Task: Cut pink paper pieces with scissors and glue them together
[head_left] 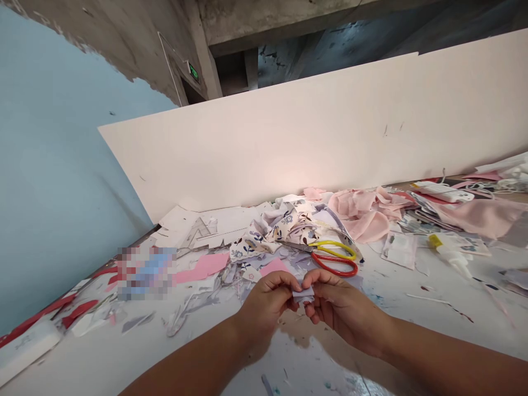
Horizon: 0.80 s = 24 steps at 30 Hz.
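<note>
Between my two hands is a small stack of pale lavender fabric pieces (304, 294); whether it is folded or layered I cannot tell. My left hand (270, 294) pinches its left edge with thumb and forefinger. On the other side my right hand (340, 302) grips the right edge, its lower fingers curled beneath. Just beyond the hands lie scissors (335, 266) with one yellow and one red handle, their blades resting on floral printed fabric (284, 223). A pink scrap (274, 267) lies close to my left fingertips.
A white upright board (289, 143) closes off the back of the white table (231, 352). Pink fabric (367, 209) is heaped behind the scissors. At right lies a glue bottle (449, 254) with a yellow end. Red scraps (80, 312) and a white box (28, 352) are at left.
</note>
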Motion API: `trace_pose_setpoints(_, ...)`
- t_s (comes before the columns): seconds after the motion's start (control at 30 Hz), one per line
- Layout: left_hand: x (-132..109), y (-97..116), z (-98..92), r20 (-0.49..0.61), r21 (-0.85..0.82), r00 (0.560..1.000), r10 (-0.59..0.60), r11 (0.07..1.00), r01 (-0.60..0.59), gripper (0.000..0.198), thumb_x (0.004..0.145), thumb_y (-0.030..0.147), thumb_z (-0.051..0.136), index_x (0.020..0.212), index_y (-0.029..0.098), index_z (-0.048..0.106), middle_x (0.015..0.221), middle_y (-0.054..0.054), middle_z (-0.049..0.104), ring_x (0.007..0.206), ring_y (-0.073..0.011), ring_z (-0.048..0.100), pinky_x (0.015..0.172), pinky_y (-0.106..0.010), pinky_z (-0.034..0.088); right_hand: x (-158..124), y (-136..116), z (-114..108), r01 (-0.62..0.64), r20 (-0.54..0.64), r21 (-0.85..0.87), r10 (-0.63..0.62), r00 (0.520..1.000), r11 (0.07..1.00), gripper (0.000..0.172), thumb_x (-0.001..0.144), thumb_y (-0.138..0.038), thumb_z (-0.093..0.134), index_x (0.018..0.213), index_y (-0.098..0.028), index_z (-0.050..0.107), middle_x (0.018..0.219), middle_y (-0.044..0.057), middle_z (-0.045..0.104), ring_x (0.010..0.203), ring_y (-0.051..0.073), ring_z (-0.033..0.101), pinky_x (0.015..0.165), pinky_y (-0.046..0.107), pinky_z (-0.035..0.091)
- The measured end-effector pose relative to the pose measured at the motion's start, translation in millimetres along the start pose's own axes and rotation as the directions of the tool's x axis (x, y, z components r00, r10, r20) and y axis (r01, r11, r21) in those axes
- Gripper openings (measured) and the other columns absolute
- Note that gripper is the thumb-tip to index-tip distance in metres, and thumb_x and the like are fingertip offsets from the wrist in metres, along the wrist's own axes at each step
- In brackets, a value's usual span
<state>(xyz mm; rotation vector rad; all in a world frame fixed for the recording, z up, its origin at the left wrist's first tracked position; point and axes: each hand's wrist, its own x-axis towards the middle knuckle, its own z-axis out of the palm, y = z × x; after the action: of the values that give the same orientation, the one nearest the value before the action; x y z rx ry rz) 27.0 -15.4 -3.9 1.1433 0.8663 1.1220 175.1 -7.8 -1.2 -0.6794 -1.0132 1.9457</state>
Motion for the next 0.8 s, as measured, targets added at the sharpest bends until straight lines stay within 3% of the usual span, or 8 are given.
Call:
trace_pose_setpoints(0.13, -3.1, 7.5, 1.4, -0.055, 0.253, 0.994, 0.096, 0.964, -0.079, 0.017, 0.066, 0.010, 0.043, 0.063, 0.016, 0.058, 0.070, -0.001, 0.052, 0.060, -0.0099, 0.045, 0.061, -0.024, 0.037, 0.3, -1.6, -1.1, 0.037, 0.026, -0.075, -0.036, 0.999, 0.996, 0.005, 0.071, -0.020, 0.050, 0.073, -0.018, 0.053, 0.064, 0.000, 0.060, 0.059, 0.012, 0.056, 0.059, 0.026, 0.040)
trace_pose_setpoints(0.33, -6.5, 13.1, 1.5, -0.026, 0.429, 0.981, 0.195, 0.888, -0.165, 0.017, 0.070, 0.023, 0.050, 0.054, 0.016, 0.053, 0.068, -0.002, 0.049, 0.066, -0.0131, 0.046, 0.063, -0.025, 0.036, 0.0, 1.8, -3.5, 0.161, 0.038, -0.377, -0.158, 0.987, 0.912, 0.014, 0.072, -0.030, 0.058, 0.075, -0.017, 0.053, 0.066, -0.003, 0.054, 0.058, 0.009, 0.050, 0.060, 0.025, 0.038)
trace_pose_setpoints(0.43, -4.8, 7.2, 1.6, -0.057, 0.434, 0.982, 0.179, 0.890, -0.137, 0.015, 0.065, 0.029, 0.060, 0.061, 0.017, 0.052, 0.068, -0.001, 0.049, 0.063, -0.0120, 0.046, 0.062, -0.025, 0.036, 0.7, 5.7, -4.2, 0.209, 0.029, -0.456, -0.221, 0.975, 0.865, 0.015, 0.072, -0.030, 0.058, 0.075, -0.019, 0.049, 0.061, -0.005, 0.048, 0.058, 0.009, 0.047, 0.058, 0.024, 0.036)
trace_pose_setpoints(0.57, -2.9, 4.0, 3.3, -0.114, 0.344, 0.985, 0.130, 0.935, -0.084, 0.021, 0.062, 0.023, 0.063, 0.070, 0.019, 0.043, 0.064, 0.004, 0.046, 0.059, -0.0094, 0.045, 0.058, -0.023, 0.035, 2.8, 6.1, -6.0, 0.213, -0.033, -0.444, -0.253, 0.967, 0.870, 0.027, 0.068, -0.028, 0.062, 0.087, -0.022, 0.043, 0.061, -0.008, 0.044, 0.057, 0.009, 0.049, 0.057, 0.025, 0.039)
trace_pose_setpoints(0.63, -3.2, 5.2, 4.0, -0.133, 0.319, 0.982, 0.134, 0.944, -0.086, 0.023, 0.062, 0.018, 0.061, 0.071, 0.020, 0.040, 0.064, 0.005, 0.043, 0.058, -0.0082, 0.044, 0.056, -0.022, 0.035, 4.1, 4.7, -6.9, 0.181, -0.029, -0.473, -0.220, 0.975, 0.863, 0.028, 0.068, -0.028, 0.061, 0.090, -0.021, 0.045, 0.062, -0.006, 0.047, 0.058, 0.010, 0.050, 0.058, 0.025, 0.040)
trace_pose_setpoints(0.8, -6.5, 7.6, 5.3, -0.143, 0.332, 0.977, 0.161, 0.937, -0.105, 0.019, 0.061, 0.010, 0.057, 0.072, 0.019, 0.043, 0.070, 0.003, 0.046, 0.065, -0.0086, 0.046, 0.061, -0.022, 0.037, 4.3, 4.3, -7.3, 0.096, 0.001, -0.543, -0.114, 0.993, 0.834, 0.016, 0.073, -0.032, 0.054, 0.074, -0.018, 0.047, 0.058, -0.003, 0.053, 0.056, 0.010, 0.050, 0.056, 0.026, 0.040)
